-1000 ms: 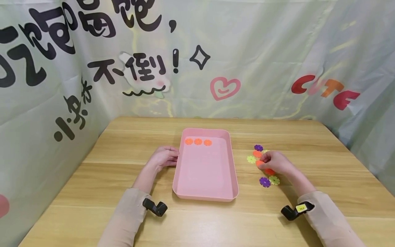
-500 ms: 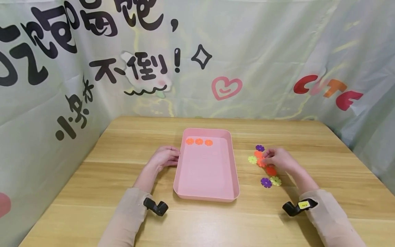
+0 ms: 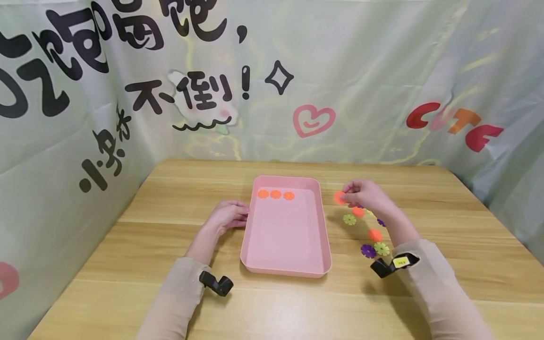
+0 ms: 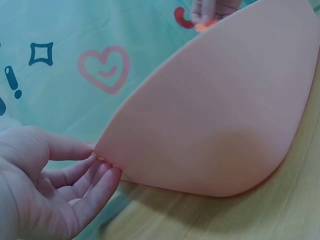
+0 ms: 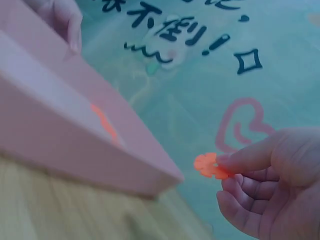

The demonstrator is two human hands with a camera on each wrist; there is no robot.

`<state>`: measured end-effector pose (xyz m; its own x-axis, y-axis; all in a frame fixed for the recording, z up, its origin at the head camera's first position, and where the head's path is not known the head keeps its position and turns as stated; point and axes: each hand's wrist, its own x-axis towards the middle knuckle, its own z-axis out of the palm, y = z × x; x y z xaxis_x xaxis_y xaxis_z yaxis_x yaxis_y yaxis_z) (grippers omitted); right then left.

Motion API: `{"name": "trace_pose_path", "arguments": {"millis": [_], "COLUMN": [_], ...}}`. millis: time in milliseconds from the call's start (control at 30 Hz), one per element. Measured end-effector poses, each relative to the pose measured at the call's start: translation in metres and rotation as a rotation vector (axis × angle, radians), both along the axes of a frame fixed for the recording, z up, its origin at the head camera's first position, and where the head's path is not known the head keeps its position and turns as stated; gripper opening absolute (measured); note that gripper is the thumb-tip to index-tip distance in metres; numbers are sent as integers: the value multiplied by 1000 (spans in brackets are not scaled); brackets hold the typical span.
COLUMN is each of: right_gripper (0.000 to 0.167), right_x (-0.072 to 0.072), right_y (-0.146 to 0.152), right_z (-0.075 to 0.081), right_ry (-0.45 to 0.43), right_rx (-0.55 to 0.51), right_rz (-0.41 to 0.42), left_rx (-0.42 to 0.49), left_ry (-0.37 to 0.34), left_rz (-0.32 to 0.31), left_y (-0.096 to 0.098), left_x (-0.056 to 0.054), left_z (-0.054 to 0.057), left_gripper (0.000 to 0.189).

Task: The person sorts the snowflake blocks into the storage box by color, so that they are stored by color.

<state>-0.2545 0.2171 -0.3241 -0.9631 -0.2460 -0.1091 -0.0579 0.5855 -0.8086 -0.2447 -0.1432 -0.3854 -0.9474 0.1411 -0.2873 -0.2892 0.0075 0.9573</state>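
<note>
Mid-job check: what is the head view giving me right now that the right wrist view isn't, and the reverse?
Only head: the loose purple pieces, yellow-green pieces and orange pieces on the table, plus the red-and-orange "CUTE" lettering.

Only right wrist: the centre hole and edge notches of the held orange piece, not distinguishable from the head.

Both: the right hand pinching that piece outside the pink tray, the left hand at the tray's left side, orange inside the tray (just a streak in the wrist view), and the pink heart.
</note>
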Motion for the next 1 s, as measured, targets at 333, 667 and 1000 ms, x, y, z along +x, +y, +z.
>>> {"name": "trace_pose_path", "arguments": {"millis": [333, 667, 1000], "right_gripper": [29, 24, 15], "right_x": [-24, -38, -49], "right_y": [-58, -130, -174], "right_z": [6, -3, -23], "right_ry": [-59, -131, -152], "right_rx": [-236, -238, -169], "right_rz": [-4, 29, 26], "left_rx": [9, 5, 4], "left_ry": [1, -1, 2], "left_rz": [-4, 0, 0], "left_y": [0, 1, -1], "left_x": [-2, -1, -1], "left_z": [-1, 0, 1], "left_gripper": [19, 23, 19]}}
